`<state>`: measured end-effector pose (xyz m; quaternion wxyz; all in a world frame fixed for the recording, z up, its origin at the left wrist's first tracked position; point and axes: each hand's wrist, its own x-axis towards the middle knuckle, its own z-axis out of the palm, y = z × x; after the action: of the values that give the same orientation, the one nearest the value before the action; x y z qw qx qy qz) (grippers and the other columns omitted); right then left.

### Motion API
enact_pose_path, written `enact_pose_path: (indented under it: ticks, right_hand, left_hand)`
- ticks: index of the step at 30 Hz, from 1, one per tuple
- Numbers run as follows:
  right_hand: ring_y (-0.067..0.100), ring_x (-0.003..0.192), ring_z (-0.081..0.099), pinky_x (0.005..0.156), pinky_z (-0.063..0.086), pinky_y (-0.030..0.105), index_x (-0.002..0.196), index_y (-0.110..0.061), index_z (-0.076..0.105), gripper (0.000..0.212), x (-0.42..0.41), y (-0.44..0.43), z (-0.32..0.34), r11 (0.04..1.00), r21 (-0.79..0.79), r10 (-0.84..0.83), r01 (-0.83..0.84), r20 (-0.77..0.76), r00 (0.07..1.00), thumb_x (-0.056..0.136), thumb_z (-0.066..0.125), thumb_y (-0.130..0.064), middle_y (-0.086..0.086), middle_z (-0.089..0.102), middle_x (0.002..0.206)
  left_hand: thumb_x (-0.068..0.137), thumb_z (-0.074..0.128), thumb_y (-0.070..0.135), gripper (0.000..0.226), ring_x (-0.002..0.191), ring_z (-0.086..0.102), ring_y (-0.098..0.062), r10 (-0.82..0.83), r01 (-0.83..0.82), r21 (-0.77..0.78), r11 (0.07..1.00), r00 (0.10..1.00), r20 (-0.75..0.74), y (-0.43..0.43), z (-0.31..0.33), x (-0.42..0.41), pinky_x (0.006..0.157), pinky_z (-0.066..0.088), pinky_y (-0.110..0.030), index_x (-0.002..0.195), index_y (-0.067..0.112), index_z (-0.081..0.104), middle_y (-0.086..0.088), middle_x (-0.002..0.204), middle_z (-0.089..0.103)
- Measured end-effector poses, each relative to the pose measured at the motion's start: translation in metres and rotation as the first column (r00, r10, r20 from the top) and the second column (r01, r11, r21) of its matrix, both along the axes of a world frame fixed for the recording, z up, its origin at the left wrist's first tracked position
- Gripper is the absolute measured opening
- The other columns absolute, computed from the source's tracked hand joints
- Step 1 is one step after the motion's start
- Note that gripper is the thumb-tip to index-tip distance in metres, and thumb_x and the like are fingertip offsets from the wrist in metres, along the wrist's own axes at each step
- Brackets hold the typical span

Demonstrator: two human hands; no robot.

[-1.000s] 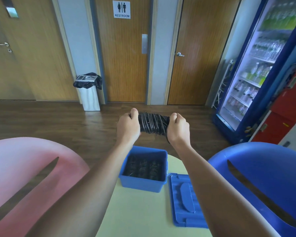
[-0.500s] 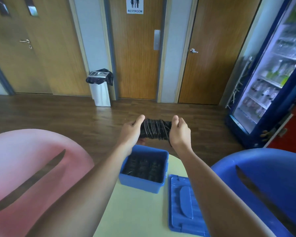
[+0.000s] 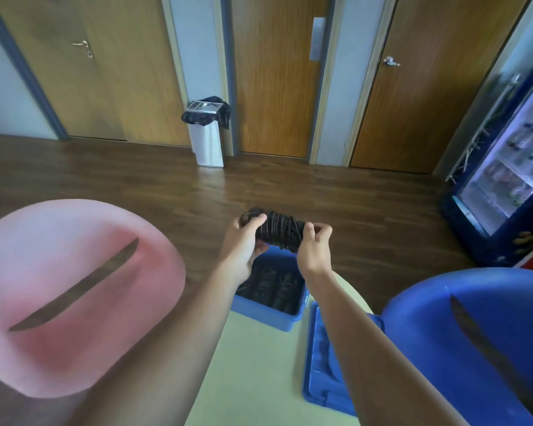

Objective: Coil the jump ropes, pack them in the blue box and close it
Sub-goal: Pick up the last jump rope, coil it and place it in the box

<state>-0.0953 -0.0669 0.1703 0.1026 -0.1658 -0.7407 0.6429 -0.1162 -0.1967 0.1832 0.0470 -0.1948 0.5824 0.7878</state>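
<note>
A black jump rope [image 3: 280, 230], wound into a tight coil around its handles, hangs in the air just above the far edge of the blue box [image 3: 274, 316]. My left hand [image 3: 243, 247] grips the coil's left end and my right hand [image 3: 313, 249] pinches its right end. The open box stands on the pale table [image 3: 253, 370] and holds several dark coiled ropes; my arms hide part of it. Its blue lid [image 3: 323, 370] lies flat on the table to the right of the box.
A pink chair back [image 3: 74, 290] is at the left and a blue chair back [image 3: 474, 333] at the right. Beyond the table lie a wooden floor, a white bin [image 3: 206, 130], three wooden doors and a drinks fridge [image 3: 511, 179].
Both hands have lowered the coiled rope closer to the box, and the coil now tilts down to the right. My head has tipped down and turned left.
</note>
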Motion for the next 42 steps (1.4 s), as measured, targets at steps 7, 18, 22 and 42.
enact_pose_path:
  ticks: [7,18,22,42]
  right_hand:
    - [0.027,0.108,0.054,0.098,0.045,0.045,0.122,-0.019,0.044,0.024,-0.016,-0.018,-0.052,0.998,0.054,-0.044,0.038,0.11,0.993,0.105,0.036,-0.034,0.008,0.053,0.124]
    - [0.02,0.083,0.056,0.073,0.044,0.035,0.112,-0.02,0.047,0.026,-0.036,-0.044,-0.131,0.998,0.036,-0.058,0.047,0.454,0.889,0.105,0.033,-0.042,0.0,0.061,0.095]
    - [0.018,0.078,0.053,0.066,0.044,0.032,0.111,-0.021,0.047,0.028,-0.04,-0.04,-0.156,0.999,0.02,-0.052,0.049,0.566,0.823,0.104,0.035,-0.044,0.0,0.059,0.093]
    - [0.028,0.083,0.052,0.072,0.042,0.03,0.11,-0.002,0.067,0.025,-0.044,-0.007,-0.153,0.777,0.425,-0.03,-0.464,0.762,0.647,0.096,0.052,-0.016,0.018,0.067,0.108]
  left_hand:
    - [0.09,0.073,0.031,0.03,0.082,0.063,-0.022,-0.087,0.096,-0.081,0.992,0.99,0.109,-0.007,-0.044,-0.023,0.074,0.062,-0.04,0.114,0.017,0.061,-0.002,0.107,0.065]
    - [0.083,0.082,0.023,0.049,0.105,0.068,-0.029,-0.216,0.272,-0.224,0.936,0.945,0.245,-0.026,-0.13,-0.095,0.056,0.061,-0.038,0.114,0.022,0.044,-0.009,0.118,0.062]
    - [0.089,0.076,0.023,0.043,0.102,0.066,-0.027,-0.371,0.456,-0.317,0.832,0.881,0.295,-0.024,-0.158,-0.114,0.073,0.063,-0.044,0.116,0.019,0.044,-0.007,0.113,0.06]
    - [0.082,0.073,0.05,0.071,0.125,0.057,-0.021,-0.777,0.741,-0.636,0.215,0.524,0.349,-0.009,-0.184,-0.127,0.105,0.045,-0.038,0.144,0.026,0.048,0.004,0.139,0.059]
